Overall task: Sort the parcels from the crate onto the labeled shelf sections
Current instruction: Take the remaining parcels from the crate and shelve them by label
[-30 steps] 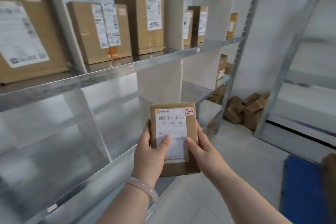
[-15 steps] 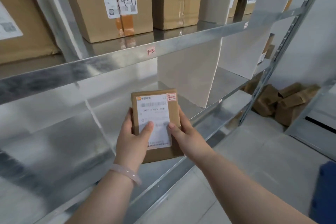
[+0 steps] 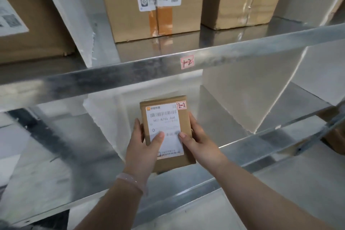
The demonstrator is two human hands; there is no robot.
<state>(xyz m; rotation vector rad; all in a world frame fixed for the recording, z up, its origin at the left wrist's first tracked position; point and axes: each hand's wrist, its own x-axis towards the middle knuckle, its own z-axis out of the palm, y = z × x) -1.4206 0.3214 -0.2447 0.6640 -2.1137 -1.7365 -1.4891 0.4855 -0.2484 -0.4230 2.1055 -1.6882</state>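
I hold a small brown cardboard parcel [image 3: 183,117] upright between both hands, over the lower metal shelf [image 3: 186,190]. It carries a white shipping label and a pink tag marked 2-2 at its top right corner. My left hand [image 3: 142,147] grips its left edge with the thumb on the label. My right hand [image 3: 198,142] grips the right edge, thumb also on the label. The upper shelf rail [image 3: 112,74] bears a pink tag reading 1-2 [image 3: 187,61].
Large cardboard boxes [image 3: 147,2] stand on the upper shelf, one marked 4044. White divider panels [image 3: 242,99] split the lower shelf into sections. More brown parcels [image 3: 336,138] lie at the right edge beyond the rack.
I have stepped closer to the rack and the parcel has moved forward in under the upper shelf rail. Both hands keep the same grip.
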